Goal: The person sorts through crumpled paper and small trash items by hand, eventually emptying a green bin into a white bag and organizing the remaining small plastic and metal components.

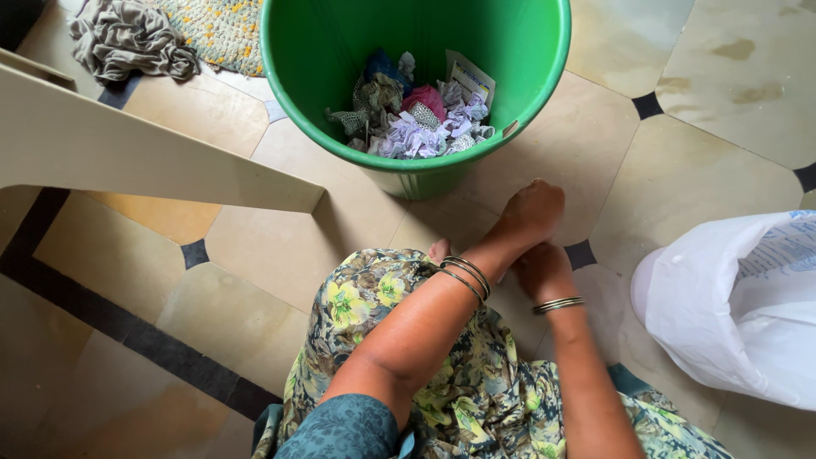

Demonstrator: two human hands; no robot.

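My left hand [531, 212] reaches down to the tiled floor just in front of a green plastic bucket [544, 59], its fingers curled under and nothing visible in them. My right hand [542, 270] sits close behind it, partly hidden under my left wrist, so its fingers do not show. Both wrists wear thin metal bangles. The bucket holds several crumpled cloth scraps [416, 127] in white, pink and blue, and a paper wrapper [467, 78]. My lap is covered by a floral dress [459, 399].
A white plastic sack [739, 297] lies on the floor to the right. A beige furniture piece [127, 153] slants across the left. A grey crumpled cloth [127, 38] and a woven mat [217, 30] lie at the top left.
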